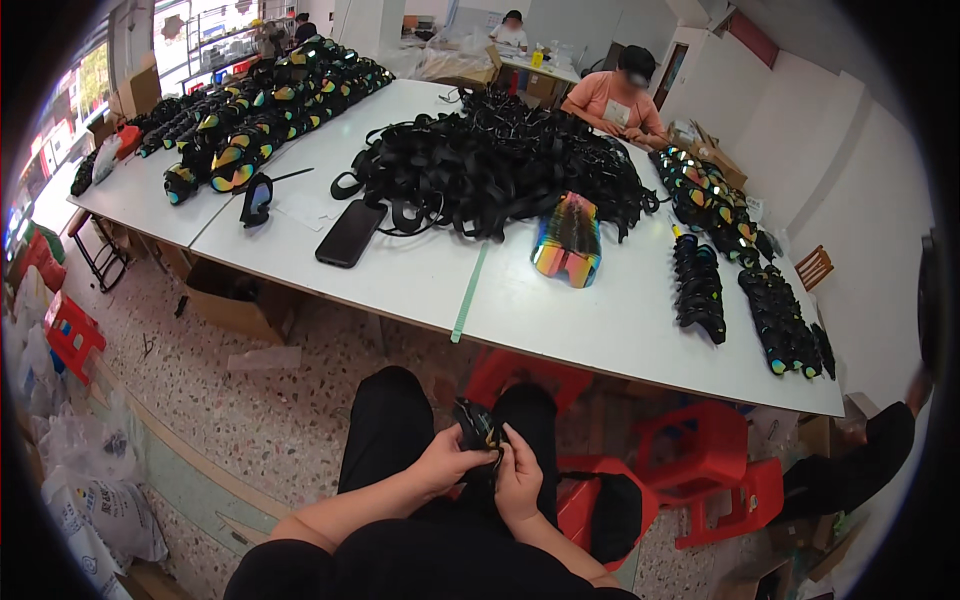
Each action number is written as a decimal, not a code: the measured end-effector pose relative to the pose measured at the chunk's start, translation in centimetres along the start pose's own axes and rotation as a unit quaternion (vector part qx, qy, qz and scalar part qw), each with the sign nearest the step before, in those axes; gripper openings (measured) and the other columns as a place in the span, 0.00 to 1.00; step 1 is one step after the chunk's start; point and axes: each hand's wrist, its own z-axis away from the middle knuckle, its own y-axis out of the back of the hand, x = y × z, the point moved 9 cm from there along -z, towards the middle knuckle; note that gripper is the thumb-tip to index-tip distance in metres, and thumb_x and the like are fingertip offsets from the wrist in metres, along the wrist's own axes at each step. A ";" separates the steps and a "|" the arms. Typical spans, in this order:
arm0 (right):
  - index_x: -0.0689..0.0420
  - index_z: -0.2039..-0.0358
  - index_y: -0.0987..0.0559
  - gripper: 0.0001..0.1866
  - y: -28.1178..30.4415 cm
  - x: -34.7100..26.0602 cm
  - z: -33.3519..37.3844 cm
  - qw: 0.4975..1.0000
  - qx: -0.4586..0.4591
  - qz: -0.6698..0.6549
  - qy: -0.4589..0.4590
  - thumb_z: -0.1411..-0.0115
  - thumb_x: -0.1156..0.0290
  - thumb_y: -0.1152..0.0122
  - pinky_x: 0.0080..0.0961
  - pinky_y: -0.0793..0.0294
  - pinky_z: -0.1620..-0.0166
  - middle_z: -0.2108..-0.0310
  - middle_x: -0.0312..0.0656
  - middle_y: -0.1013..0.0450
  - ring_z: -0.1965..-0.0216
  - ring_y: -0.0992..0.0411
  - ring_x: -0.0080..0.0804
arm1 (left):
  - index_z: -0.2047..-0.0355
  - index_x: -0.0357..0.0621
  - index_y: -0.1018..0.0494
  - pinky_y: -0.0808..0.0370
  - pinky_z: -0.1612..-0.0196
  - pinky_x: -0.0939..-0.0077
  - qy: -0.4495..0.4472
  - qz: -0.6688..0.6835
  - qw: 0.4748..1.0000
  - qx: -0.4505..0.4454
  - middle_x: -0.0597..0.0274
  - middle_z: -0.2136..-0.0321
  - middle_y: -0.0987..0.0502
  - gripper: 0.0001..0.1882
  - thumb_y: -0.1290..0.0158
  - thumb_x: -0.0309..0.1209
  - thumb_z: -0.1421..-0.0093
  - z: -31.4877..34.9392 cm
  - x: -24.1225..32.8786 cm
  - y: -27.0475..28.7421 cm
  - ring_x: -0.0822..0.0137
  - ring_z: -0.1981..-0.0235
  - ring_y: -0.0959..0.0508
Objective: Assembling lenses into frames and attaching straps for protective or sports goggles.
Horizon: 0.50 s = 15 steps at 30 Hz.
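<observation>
Both the left hand [447, 462] and right hand [517, 478] pinch a black goggle [477, 428] over the lap, near the white table [620, 330].

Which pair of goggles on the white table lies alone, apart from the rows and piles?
The black-framed goggles near the table's left front, left of the black phone. They lie singly on bare tabletop; the others sit in rows or stacks.

Bare white table [620, 330] lies ahead between the phone [351, 233] and goggle rows [700, 285], while the strap pile [490, 170] blocks the middle.
</observation>
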 end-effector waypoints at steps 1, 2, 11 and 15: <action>0.62 0.44 0.25 0.16 0.0 -0.4 -0.3 0.999 -0.003 0.031 0.014 0.31 0.73 0.48 0.11 0.35 0.73 0.74 0.28 0.29 0.76 0.36 0.10 | 0.50 0.36 0.30 0.26 0.51 0.76 0.007 -0.013 1.000 0.003 0.60 0.58 0.22 0.21 0.39 0.20 0.44 -0.1 0.0 0.1 0.71 0.56 0.22; 0.62 0.44 0.25 0.16 0.0 -0.2 -0.4 0.999 -0.002 0.030 0.019 0.31 0.73 0.48 0.11 0.35 0.73 0.74 0.28 0.29 0.76 0.36 0.10 | 0.50 0.35 0.30 0.25 0.51 0.76 0.010 -0.017 1.000 0.007 0.60 0.57 0.22 0.21 0.39 0.20 0.44 -0.2 0.1 0.1 0.71 0.56 0.22; 0.62 0.42 0.34 0.18 -1.9 4.9 0.6 0.987 -0.076 -0.094 -0.110 0.31 0.77 0.51 0.15 0.30 0.62 0.60 0.35 0.27 0.66 0.30 0.16 | 0.54 0.37 0.30 0.23 0.56 0.75 -0.012 0.079 0.996 0.050 0.60 0.62 0.22 0.17 0.42 0.19 0.44 -1.7 0.5 2.0 0.68 0.62 0.21; 0.60 0.48 0.32 0.13 -4.7 6.8 3.0 0.868 -0.141 -0.295 -0.374 0.27 0.68 0.60 0.28 0.22 0.61 0.60 0.42 0.26 0.66 0.25 0.30 | 0.56 0.38 0.30 0.22 0.60 0.74 -0.005 0.086 0.995 0.055 0.60 0.63 0.22 0.15 0.42 0.19 0.43 -1.7 0.8 2.7 0.68 0.64 0.20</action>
